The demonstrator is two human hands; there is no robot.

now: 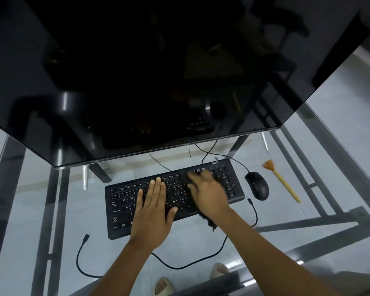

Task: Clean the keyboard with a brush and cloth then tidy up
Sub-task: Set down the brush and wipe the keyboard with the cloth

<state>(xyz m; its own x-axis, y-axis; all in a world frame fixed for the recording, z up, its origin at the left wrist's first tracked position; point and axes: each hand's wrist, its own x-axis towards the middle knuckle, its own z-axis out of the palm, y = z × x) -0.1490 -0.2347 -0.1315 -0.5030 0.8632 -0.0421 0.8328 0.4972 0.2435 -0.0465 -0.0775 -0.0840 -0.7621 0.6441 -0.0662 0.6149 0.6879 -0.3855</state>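
Note:
A black keyboard lies on the glass desk in front of me. My left hand rests flat on its middle keys, fingers together and holding nothing. My right hand, blurred by motion, presses a dark cloth onto the right half of the keys; a corner of the cloth hangs out below the wrist. A brush with a pale wooden handle and orange bristles lies on the glass to the right, beyond the mouse.
A large dark monitor hangs over the back of the desk. A black mouse sits just right of the keyboard. A loose black cable loops along the front. Feet in pale sandals show through the glass.

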